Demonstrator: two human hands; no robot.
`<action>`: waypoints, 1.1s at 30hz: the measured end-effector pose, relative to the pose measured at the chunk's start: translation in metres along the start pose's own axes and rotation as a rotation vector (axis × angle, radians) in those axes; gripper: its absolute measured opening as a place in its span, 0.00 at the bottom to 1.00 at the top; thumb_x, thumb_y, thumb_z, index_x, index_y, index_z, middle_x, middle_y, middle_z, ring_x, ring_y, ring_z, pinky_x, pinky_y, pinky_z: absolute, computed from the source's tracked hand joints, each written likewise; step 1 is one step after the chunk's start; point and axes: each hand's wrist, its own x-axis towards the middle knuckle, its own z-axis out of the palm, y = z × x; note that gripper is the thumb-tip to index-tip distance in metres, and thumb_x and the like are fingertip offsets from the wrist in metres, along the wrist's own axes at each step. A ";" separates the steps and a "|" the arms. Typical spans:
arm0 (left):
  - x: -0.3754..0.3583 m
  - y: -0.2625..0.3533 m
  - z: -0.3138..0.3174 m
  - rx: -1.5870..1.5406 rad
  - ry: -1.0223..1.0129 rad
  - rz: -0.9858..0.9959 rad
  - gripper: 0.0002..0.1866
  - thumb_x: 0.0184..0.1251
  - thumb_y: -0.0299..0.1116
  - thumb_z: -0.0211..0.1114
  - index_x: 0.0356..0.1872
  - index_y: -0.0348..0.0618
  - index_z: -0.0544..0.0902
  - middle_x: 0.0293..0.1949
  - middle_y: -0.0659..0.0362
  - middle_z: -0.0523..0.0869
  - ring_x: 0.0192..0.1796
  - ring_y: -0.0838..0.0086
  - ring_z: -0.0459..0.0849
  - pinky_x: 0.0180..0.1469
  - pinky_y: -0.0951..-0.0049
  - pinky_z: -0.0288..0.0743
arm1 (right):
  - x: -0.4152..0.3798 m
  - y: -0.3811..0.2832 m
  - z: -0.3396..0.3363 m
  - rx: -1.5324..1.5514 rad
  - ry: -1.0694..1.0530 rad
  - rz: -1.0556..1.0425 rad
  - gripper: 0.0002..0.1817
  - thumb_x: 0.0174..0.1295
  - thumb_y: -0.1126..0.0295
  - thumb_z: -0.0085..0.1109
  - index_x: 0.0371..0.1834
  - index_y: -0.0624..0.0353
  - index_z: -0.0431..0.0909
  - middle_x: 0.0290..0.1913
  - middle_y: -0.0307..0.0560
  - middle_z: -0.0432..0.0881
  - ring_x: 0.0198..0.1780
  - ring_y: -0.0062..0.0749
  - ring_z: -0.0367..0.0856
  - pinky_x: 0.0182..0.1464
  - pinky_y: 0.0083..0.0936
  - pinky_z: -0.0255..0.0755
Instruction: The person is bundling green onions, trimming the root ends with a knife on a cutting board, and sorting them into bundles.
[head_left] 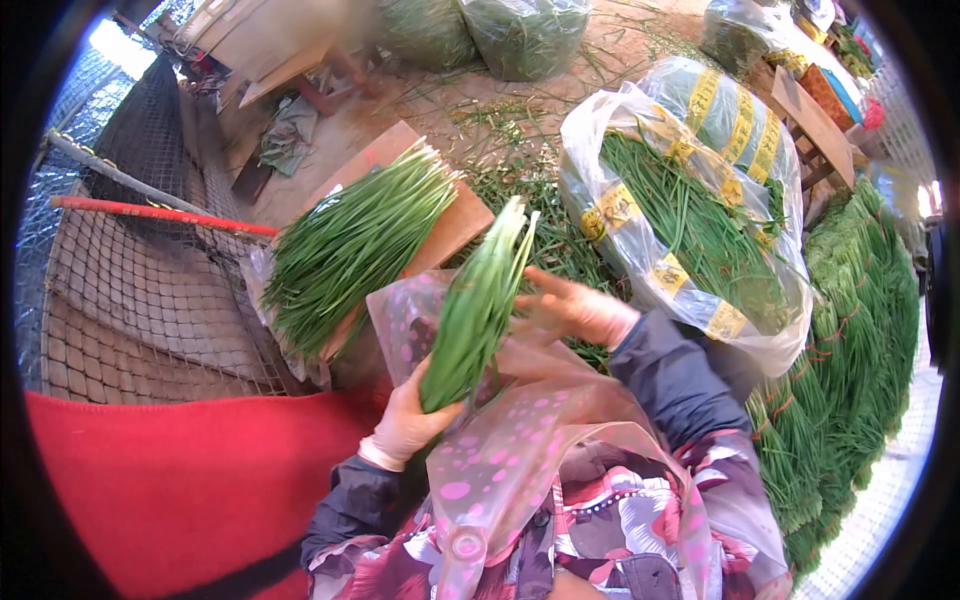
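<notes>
My left hand [410,418] is gloved and wrapped round the lower part of a bunch of green stalks [470,310], whose pale ends point up and away. Just right of the bunch, my right hand [578,308], also gloved, has its fingers apart and holds nothing. A larger pile of green stalks [365,235] lies on a brown board [455,225] beyond my left hand. Below the held bunch, a translucent apron with pink dots [500,440] covers my lap.
An open plastic bag [590,235] with loose greens stands at the right, beside stacked tied bundles [840,370]. Red cloth [200,480] lies at lower left, below netting [150,310] and a red pole [165,213]. Filled bags [525,40] stand on the littered floor behind.
</notes>
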 end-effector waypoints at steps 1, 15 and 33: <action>0.005 0.023 0.000 0.258 -0.108 -0.081 0.44 0.55 0.29 0.67 0.74 0.44 0.55 0.51 0.46 0.84 0.51 0.61 0.85 0.53 0.70 0.75 | 0.009 0.003 0.019 0.120 0.013 -0.071 0.47 0.60 0.54 0.66 0.76 0.58 0.47 0.62 0.54 0.72 0.63 0.43 0.73 0.61 0.40 0.71; 0.035 0.002 0.042 -0.948 -0.430 -0.527 0.20 0.54 0.23 0.69 0.51 0.39 0.78 0.40 0.57 0.85 0.41 0.74 0.83 0.47 0.75 0.76 | 0.022 0.006 0.036 0.226 0.177 -0.262 0.24 0.61 0.68 0.62 0.60 0.62 0.72 0.53 0.48 0.81 0.53 0.35 0.81 0.59 0.33 0.74; 0.026 -0.002 0.015 -0.781 -0.239 -0.474 0.24 0.52 0.18 0.68 0.51 0.43 0.76 0.32 0.62 0.82 0.26 0.78 0.79 0.27 0.77 0.74 | 0.010 -0.056 0.038 -0.634 0.581 -0.349 0.08 0.63 0.67 0.62 0.37 0.61 0.82 0.27 0.41 0.82 0.25 0.21 0.79 0.31 0.19 0.75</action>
